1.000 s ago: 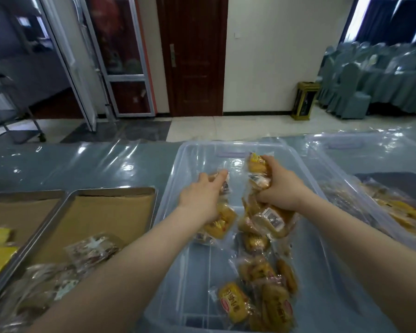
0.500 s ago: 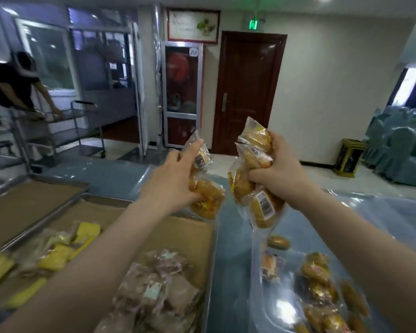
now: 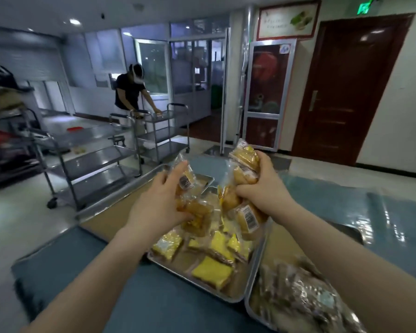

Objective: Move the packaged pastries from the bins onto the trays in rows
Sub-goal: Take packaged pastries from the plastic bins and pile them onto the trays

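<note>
Looking down over a blue-covered bench [image 3: 154, 299], two bare forearms reach forward from the bottom edge, and each hand is held above the trays with a clutch of packets.

The left hand [image 3: 157, 203] shows mostly its back. Its fingers and thumb curl round two clear-wrapped golden pastries [image 3: 195, 210].

The right hand [image 3: 262, 188] grips a larger bunch of pastry packets [image 3: 244, 179], with its fingers wrapped tight round the middle. The wrappers overlap, so the number of packets is hard to count. Barcode labels show on some packets but cannot be read.

Directly below the hands sits a steel tray [image 3: 257, 260] holding a loose scatter of yellow cake slices [image 3: 213, 270] in clear wrap. The hands and the held packets cover part of it.

Just to its right is a second tray [image 3: 248, 306], cut off by the bottom edge. It is heaped with brown wrapped pastries [image 3: 298, 299], which are blurred by glare.

To the left is a third tray [image 3: 120, 192] lined with brown paper, its near part hidden behind the left arm.

Glossy plastic [image 3: 382, 224] on the bench at the right is too shiny to identify.

Far behind, a person [image 3: 130, 92] stands at a steel trolley [image 3: 163, 131].
</note>
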Demonstrator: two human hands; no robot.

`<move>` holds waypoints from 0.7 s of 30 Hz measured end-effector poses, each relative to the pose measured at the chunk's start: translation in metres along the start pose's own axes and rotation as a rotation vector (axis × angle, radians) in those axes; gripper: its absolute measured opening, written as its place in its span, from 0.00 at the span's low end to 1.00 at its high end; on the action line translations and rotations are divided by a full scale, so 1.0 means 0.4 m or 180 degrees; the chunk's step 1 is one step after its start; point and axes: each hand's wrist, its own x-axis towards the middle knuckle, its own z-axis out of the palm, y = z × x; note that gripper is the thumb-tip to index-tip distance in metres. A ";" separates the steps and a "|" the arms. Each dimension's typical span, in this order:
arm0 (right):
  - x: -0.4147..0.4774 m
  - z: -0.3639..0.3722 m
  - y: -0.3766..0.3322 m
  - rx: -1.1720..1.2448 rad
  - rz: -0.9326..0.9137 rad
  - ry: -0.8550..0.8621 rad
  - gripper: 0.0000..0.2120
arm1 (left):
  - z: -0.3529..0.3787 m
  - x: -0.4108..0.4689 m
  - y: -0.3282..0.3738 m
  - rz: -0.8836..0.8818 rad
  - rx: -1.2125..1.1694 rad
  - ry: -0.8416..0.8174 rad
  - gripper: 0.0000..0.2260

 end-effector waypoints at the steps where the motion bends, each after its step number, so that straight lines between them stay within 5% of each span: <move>1: 0.016 0.047 -0.005 0.0038 0.0028 -0.0045 0.42 | -0.006 0.003 -0.047 -0.0033 0.0009 -0.0019 0.52; 9: 0.190 0.298 0.029 -0.0011 0.0267 -0.0226 0.45 | 0.038 0.089 -0.331 -0.0404 -0.0110 -0.0090 0.53; 21: 0.466 0.648 0.292 0.0401 0.1160 -0.0177 0.47 | 0.254 0.303 -0.717 -0.0649 0.0075 -0.0898 0.51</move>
